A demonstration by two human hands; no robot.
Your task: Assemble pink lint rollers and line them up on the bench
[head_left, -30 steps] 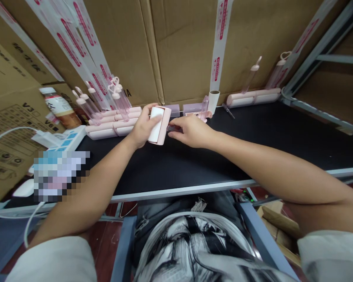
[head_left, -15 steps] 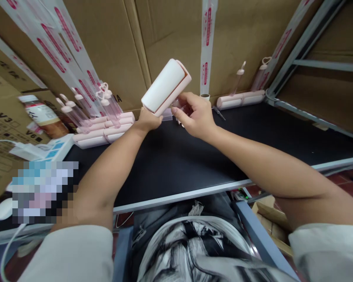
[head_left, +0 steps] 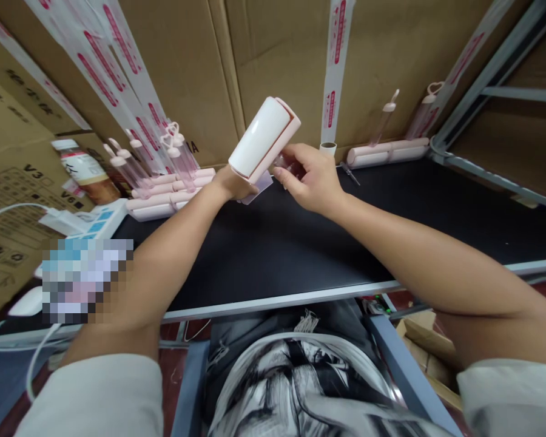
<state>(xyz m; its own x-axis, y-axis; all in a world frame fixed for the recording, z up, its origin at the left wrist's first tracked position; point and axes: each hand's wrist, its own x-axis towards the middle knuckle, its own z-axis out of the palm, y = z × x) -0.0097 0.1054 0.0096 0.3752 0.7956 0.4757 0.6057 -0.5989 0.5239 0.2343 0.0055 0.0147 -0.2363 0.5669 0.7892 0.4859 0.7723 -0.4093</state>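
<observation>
A white and pink lint roller (head_left: 266, 141) is held tilted above the black tabletop, its wide end up to the right. My left hand (head_left: 236, 184) is closed on its lower end, with most of the fingers hidden behind the roller. By the left fingertips shows a clear, pinkish flat plastic piece (head_left: 260, 187); whether the hand holds it or it lies behind I cannot tell. My right hand (head_left: 313, 178) is closed, thumb and fingers pinching a clear part under the roller that looks like its handle, mostly hidden by the fingers.
More lint rollers (head_left: 173, 197) with upright clear handles lie at the left rear, others (head_left: 389, 152) at the right rear. A small white tube (head_left: 328, 149) and a screwdriver-like tool (head_left: 351, 174) are near the cardboard wall. At left are a bottle (head_left: 87, 173), power strip (head_left: 102, 221) and pixelated device (head_left: 84, 279).
The view has shifted slightly, so the surroundings appear further right. The roller stays in both hands at nearly the same tilt. More of the clear plastic piece shows below the left fingers.
</observation>
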